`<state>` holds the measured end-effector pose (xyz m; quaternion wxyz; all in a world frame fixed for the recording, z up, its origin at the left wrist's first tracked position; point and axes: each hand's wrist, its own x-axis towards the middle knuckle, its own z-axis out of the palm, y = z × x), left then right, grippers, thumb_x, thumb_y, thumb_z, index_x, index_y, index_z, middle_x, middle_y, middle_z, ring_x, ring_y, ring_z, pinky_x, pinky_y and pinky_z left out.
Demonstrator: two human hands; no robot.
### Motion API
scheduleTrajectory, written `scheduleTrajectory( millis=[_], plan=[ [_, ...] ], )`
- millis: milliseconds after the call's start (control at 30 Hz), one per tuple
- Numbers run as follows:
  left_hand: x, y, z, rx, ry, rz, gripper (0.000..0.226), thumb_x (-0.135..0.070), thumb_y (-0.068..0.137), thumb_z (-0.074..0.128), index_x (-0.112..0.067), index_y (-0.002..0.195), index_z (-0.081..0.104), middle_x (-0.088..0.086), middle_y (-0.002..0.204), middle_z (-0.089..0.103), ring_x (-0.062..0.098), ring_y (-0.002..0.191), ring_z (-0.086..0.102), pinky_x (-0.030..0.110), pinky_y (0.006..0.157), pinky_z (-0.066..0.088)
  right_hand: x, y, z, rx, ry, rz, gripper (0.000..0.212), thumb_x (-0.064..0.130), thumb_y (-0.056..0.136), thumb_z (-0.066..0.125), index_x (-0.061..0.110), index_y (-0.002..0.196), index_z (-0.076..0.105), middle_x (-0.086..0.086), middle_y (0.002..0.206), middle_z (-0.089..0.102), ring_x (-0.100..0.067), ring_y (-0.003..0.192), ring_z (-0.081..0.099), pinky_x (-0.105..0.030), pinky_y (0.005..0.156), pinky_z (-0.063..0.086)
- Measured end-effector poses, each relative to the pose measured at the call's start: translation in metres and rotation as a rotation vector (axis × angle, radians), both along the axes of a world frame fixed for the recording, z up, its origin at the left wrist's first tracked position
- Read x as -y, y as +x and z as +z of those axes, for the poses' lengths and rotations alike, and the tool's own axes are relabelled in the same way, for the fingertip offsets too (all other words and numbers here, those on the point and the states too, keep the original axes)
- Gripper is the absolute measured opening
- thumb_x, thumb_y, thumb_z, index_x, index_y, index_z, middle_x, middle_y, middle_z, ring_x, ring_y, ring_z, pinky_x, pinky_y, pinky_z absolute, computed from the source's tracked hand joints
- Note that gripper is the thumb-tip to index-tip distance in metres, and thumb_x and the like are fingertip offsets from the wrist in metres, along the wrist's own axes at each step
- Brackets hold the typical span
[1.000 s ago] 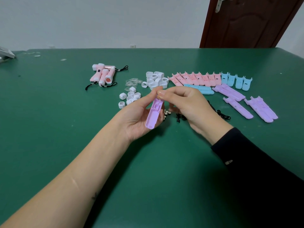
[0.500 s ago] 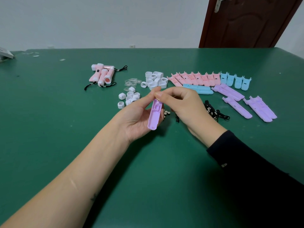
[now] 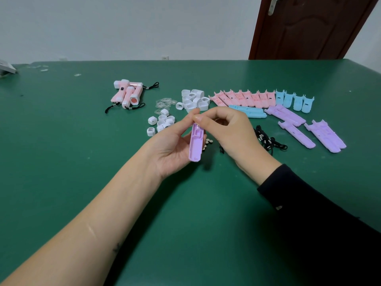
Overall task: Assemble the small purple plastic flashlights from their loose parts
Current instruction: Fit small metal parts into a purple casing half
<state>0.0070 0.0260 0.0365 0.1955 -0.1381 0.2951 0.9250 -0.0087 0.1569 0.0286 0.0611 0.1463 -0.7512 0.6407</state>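
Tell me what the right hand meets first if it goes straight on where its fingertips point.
The right hand points left at the top end of the purple shell half in the left hand; it would meet that first, or perhaps the left thumb.
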Motion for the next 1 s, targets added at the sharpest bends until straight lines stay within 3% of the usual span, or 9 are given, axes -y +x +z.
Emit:
scheduleTrajectory(
  millis=[67, 167, 300, 433, 533, 700, 833, 933, 1000],
  plan=[
    [0.000, 0.000, 0.000, -0.005, -0.013, 0.006, 0.043, -0.006, 0.071, 0.070, -0.007, 0.114, 0.068, 0.018, 0.135, 0.056, 0.022, 0.131, 0.050, 0.041, 0.100, 0.048, 0.000, 0.000, 0.000, -0.006, 0.007, -0.004, 0.011, 0.021, 0.085, 0.072, 0.020, 0.073, 0.071, -0.008, 0.084, 0.067, -0.009, 0.069, 0.055, -0.019, 0.070, 0.046],
    [0.000, -0.001, -0.001, -0.010, -0.007, 0.016, 0.043, -0.005, 0.072, 0.070, -0.006, 0.115, 0.067, 0.020, 0.131, 0.059, 0.026, 0.123, 0.058, 0.045, 0.093, 0.053, 0.000, 0.001, 0.001, -0.023, 0.016, -0.006, 0.011, 0.021, 0.085, 0.072, 0.020, 0.074, 0.071, -0.015, 0.088, 0.068, -0.010, 0.069, 0.055, -0.022, 0.070, 0.046],
    [0.000, -0.001, -0.003, -0.045, 0.004, 0.023, 0.048, -0.004, 0.076, 0.067, -0.004, 0.123, 0.062, 0.025, 0.126, 0.062, 0.034, 0.116, 0.063, 0.047, 0.090, 0.053, 0.001, 0.000, 0.000, -0.008, -0.025, 0.003, 0.006, 0.019, 0.084, 0.073, 0.021, 0.082, 0.067, -0.003, 0.083, 0.063, -0.010, 0.066, 0.052, -0.015, 0.065, 0.045],
    [0.000, -0.002, -0.005, -0.066, 0.016, 0.018, 0.024, -0.003, 0.083, 0.063, -0.003, 0.107, 0.065, 0.027, 0.116, 0.066, 0.038, 0.104, 0.068, 0.050, 0.086, 0.054, 0.001, -0.004, -0.005, 0.009, -0.022, -0.028, 0.021, 0.023, 0.083, 0.074, 0.026, 0.093, 0.056, 0.000, 0.088, 0.056, -0.012, 0.068, 0.051, -0.019, 0.067, 0.046],
    [0.001, -0.003, -0.007, -0.060, 0.006, 0.038, 0.015, -0.003, 0.088, 0.061, -0.002, 0.103, 0.067, 0.028, 0.120, 0.063, 0.039, 0.098, 0.069, 0.052, 0.080, 0.055, 0.001, -0.005, -0.007, 0.032, -0.021, -0.022, 0.025, 0.024, 0.083, 0.074, 0.027, 0.098, 0.053, 0.001, 0.086, 0.056, -0.013, 0.072, 0.054, -0.027, 0.073, 0.050],
    [0.000, -0.005, -0.009, -0.062, -0.036, 0.049, 0.012, -0.005, 0.088, 0.061, -0.003, 0.098, 0.068, 0.026, 0.124, 0.062, 0.038, 0.109, 0.065, 0.051, 0.080, 0.055, 0.002, -0.007, -0.009, 0.059, -0.029, 0.005, 0.027, 0.024, 0.085, 0.072, 0.024, 0.105, 0.054, 0.003, 0.081, 0.058, -0.014, 0.073, 0.057, -0.029, 0.075, 0.050],
    [0.000, -0.006, -0.011, -0.063, -0.052, 0.059, 0.012, -0.005, 0.091, 0.059, -0.004, 0.101, 0.066, 0.028, 0.112, 0.067, 0.039, 0.112, 0.064, 0.045, 0.077, 0.058, 0.003, -0.009, -0.011, 0.099, -0.020, 0.028, 0.025, 0.023, 0.085, 0.071, 0.026, 0.103, 0.054, 0.002, 0.082, 0.060, -0.015, 0.072, 0.059, -0.035, 0.078, 0.050],
    [-0.001, -0.004, -0.011, -0.058, -0.063, 0.058, 0.012, -0.005, 0.091, 0.059, -0.004, 0.100, 0.066, 0.028, 0.103, 0.070, 0.035, 0.095, 0.071, 0.041, 0.060, 0.061, 0.002, -0.010, -0.012, 0.139, -0.009, 0.027, 0.024, 0.026, 0.085, 0.071, 0.028, 0.101, 0.054, 0.003, 0.083, 0.062, -0.011, 0.069, 0.060, -0.029, 0.070, 0.048],
    [-0.001, -0.004, -0.010, -0.057, -0.074, 0.063, 0.018, -0.005, 0.084, 0.063, -0.004, 0.102, 0.066, 0.028, 0.110, 0.068, 0.034, 0.094, 0.070, 0.038, 0.054, 0.059, 0.002, -0.010, -0.012, 0.172, -0.037, 0.028, 0.023, 0.028, 0.085, 0.071, 0.027, 0.101, 0.055, 0.004, 0.083, 0.064, -0.003, 0.061, 0.060, -0.020, 0.059, 0.046]
  ],
)
